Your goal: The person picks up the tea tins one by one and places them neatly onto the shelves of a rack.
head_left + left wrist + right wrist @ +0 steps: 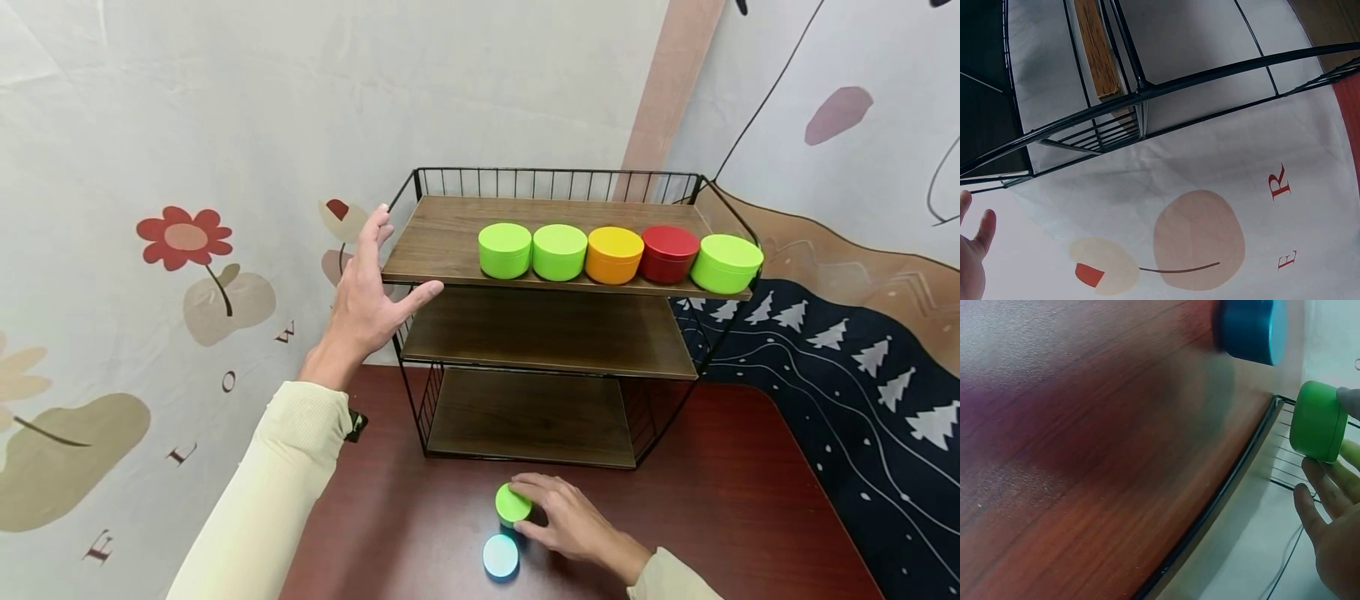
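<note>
My right hand (566, 517) pinches a small round green tin (513, 503) between thumb and fingers, low in the head view. In the right wrist view the same green tin (1319, 422) shows lifted off the table, fingertips at its side. Close in front of it stands a blue tin (500, 557) with a shiny lid, apart from my hand. My left hand (367, 292) is raised with fingers spread at the left end of the three-tier shelf (540, 329), holding nothing; whether it touches the frame I cannot tell.
On the top tier, right of its middle, stand several lidded tins in a row: green (505, 251), another green (559, 252), orange (614, 255), red (668, 253) and green (726, 263). The black wire shelf stands on a red-brown table (720, 500) against a printed cloth (262, 125).
</note>
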`<state>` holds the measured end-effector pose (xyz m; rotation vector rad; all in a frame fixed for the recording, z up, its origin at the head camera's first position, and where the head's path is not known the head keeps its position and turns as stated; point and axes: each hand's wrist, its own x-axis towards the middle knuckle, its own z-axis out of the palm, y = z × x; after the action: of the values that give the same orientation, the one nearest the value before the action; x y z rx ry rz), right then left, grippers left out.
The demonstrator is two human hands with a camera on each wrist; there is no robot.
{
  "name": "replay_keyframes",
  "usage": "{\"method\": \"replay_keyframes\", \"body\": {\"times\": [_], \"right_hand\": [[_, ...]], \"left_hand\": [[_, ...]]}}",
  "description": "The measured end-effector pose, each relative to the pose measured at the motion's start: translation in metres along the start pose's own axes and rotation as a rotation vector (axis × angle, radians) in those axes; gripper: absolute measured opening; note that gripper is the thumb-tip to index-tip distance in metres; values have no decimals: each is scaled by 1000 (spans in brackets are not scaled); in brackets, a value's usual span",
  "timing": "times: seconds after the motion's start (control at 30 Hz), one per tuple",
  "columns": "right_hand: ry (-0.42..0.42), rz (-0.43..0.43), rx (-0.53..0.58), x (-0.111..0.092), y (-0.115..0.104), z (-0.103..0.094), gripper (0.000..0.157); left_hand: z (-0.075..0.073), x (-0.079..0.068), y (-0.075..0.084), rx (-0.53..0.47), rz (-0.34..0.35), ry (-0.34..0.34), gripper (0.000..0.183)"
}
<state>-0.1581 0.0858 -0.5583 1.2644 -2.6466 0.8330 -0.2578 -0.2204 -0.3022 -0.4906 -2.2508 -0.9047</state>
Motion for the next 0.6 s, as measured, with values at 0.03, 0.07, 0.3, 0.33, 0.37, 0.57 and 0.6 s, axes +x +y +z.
{"method": "replay_keyframes", "body": {"times": [0.03, 0.07, 0.3, 0.33, 0.37, 0.57, 0.6], "right_hand": [[6, -6, 0, 0, -1, -1, 49], [9, -11, 0, 1, -2, -2, 49], [31, -43, -4, 4, -7, -9, 49], [38, -51, -7, 5, -7, -11, 49], [47, -59, -8, 5, -8, -12, 49], [90, -97, -15, 9, -13, -22, 50], [96, -103, -21, 9, -14, -24, 50]], "left_hand": [[0, 0, 0, -1, -1, -1, 103], [0, 0, 0, -2, -3, -2, 102], [0, 0, 0, -4, -12, -5, 102], [0, 0, 0, -3, -13, -6, 102], [0, 0, 1, -2, -14, -6, 102], [-1, 0, 2, 1, -17, -4, 103], [-1, 0, 1, 0, -16, -4, 102]]}}
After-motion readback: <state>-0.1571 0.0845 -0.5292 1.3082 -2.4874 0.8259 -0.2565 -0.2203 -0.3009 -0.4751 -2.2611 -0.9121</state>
